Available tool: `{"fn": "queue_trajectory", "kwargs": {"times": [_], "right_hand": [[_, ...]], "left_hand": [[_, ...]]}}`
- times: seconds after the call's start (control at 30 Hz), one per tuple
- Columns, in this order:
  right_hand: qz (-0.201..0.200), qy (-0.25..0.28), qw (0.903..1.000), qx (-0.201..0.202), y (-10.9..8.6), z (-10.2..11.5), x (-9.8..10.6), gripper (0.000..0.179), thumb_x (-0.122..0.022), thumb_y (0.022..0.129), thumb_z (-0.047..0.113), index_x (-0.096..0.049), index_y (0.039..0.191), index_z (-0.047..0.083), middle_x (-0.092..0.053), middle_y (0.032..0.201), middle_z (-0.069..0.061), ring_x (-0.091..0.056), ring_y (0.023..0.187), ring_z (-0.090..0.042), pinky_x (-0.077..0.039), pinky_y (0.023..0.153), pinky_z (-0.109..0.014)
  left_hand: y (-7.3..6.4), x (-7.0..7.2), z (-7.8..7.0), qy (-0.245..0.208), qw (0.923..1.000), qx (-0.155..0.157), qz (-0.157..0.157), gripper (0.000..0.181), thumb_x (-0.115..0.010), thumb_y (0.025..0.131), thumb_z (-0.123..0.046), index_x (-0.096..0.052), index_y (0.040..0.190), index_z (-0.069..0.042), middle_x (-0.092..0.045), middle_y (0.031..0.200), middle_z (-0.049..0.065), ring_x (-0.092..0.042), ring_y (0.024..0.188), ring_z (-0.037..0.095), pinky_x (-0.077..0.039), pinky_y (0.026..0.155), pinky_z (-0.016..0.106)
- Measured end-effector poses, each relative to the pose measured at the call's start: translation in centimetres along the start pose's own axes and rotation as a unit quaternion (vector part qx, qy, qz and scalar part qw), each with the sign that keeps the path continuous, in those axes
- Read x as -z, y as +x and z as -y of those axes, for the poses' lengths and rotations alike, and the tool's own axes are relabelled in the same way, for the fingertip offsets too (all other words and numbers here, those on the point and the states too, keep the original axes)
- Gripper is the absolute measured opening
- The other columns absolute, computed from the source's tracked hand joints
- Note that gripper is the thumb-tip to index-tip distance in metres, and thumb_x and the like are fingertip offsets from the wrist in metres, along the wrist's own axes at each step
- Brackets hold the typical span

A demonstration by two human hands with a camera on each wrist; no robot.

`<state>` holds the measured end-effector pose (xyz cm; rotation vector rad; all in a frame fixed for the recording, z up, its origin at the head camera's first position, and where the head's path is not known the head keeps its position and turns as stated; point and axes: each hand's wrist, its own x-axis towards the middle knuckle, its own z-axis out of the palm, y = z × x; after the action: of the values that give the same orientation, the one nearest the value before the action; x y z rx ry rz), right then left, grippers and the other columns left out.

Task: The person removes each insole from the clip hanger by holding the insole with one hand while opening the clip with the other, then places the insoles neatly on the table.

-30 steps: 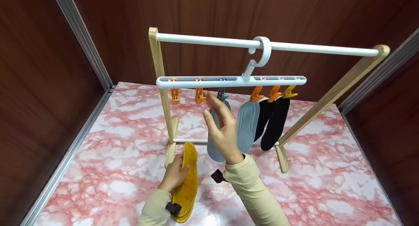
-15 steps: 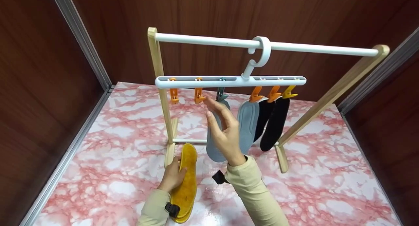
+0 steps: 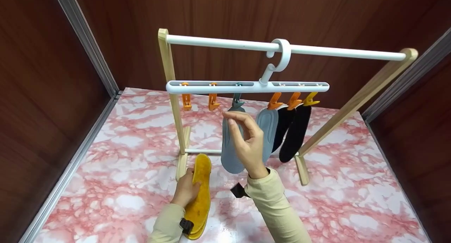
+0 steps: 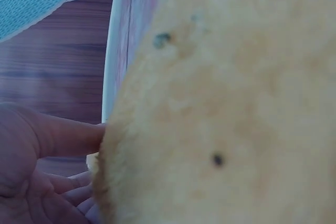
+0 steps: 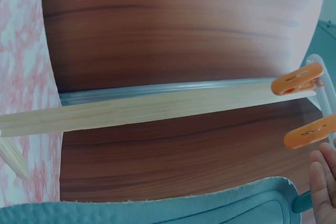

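Observation:
My left hand (image 3: 186, 190) grips a pair of stacked yellow insoles (image 3: 202, 200), its thumb on the upper one. In the left wrist view the fuzzy yellow insole (image 4: 220, 98) fills most of the picture. My right hand (image 3: 253, 146) is raised, holding nothing visible, its thumb and index finger curved towards each other. It stands in front of a grey insole (image 3: 230, 156) hanging from a dark green clip (image 3: 237, 100). The right wrist view has the fingers (image 5: 320, 182) near an orange clip (image 5: 310, 132). Two orange clips (image 3: 212, 101) at the hanger's left end hold nothing.
A white clip hanger (image 3: 211, 88) hooks over the rack's white rail (image 3: 225, 43). Right of my hand hang another grey insole (image 3: 269, 125) and two black insoles (image 3: 298, 134). Wooden posts (image 3: 366, 95) support the rack on a pink marbled surface (image 3: 123, 158).
My right hand has moved down and slightly right, away from the second orange clip, and its thumb and index finger have come closer together. My left hand still grips the yellow insoles, nearly unmoved.

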<state>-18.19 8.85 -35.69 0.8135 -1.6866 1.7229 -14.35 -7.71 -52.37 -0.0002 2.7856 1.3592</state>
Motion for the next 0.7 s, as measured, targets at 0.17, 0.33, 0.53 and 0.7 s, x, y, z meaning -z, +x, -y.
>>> {"fn": "queue_trajectory", "kwargs": {"times": [0.17, 0.33, 0.53, 0.7], "right_hand": [[-0.021, -0.004, 0.9998, -0.007, -0.02, 0.21, 0.3, 0.015, -0.056, 0.092, -0.004, -0.065, 0.103, -0.009, -0.067, 0.102, -0.02, -0.064, 0.099, -0.023, -0.05, 0.09, -0.033], [-0.04, -0.011, 0.9991, -0.013, -0.02, 0.11, 0.52, 0.013, -0.055, 0.092, -0.006, -0.064, 0.1, -0.011, -0.067, 0.098, -0.023, -0.065, 0.096, -0.019, -0.052, 0.085, -0.03], [-0.058, -0.017, 0.998, -0.016, 0.05, 0.16, 0.82, 0.013, -0.055, 0.092, -0.005, -0.063, 0.098, -0.013, -0.067, 0.095, -0.022, -0.065, 0.093, -0.016, -0.051, 0.083, -0.028], [-0.071, -0.02, 0.9971, -0.021, 0.08, 0.16, 0.98, 0.013, -0.054, 0.092, -0.006, -0.062, 0.097, -0.014, -0.066, 0.094, -0.024, -0.065, 0.092, -0.015, -0.052, 0.081, -0.027]], "left_hand": [[-0.09, -0.21, -0.18, 0.025, 0.9997, 0.002, -0.004, 0.04, -0.065, 0.086, -0.001, -0.047, 0.12, 0.012, -0.062, 0.107, 0.029, -0.061, 0.101, 0.041, -0.049, 0.087, 0.05], [-0.09, -0.34, -0.11, 0.053, 0.9983, 0.006, -0.022, 0.042, -0.067, 0.084, -0.002, -0.048, 0.119, 0.011, -0.06, 0.105, 0.027, -0.06, 0.099, 0.042, -0.048, 0.085, 0.052], [0.15, -0.18, -0.23, 0.089, 0.9955, 0.031, -0.008, 0.047, -0.069, 0.084, -0.007, -0.047, 0.122, 0.011, -0.057, 0.103, 0.025, -0.06, 0.093, 0.04, -0.05, 0.08, 0.052], [0.37, 0.12, -0.48, 0.109, 0.9929, 0.047, 0.006, 0.052, -0.071, 0.084, -0.01, -0.046, 0.125, 0.011, -0.054, 0.106, 0.025, -0.058, 0.095, 0.038, -0.05, 0.081, 0.05]]}}
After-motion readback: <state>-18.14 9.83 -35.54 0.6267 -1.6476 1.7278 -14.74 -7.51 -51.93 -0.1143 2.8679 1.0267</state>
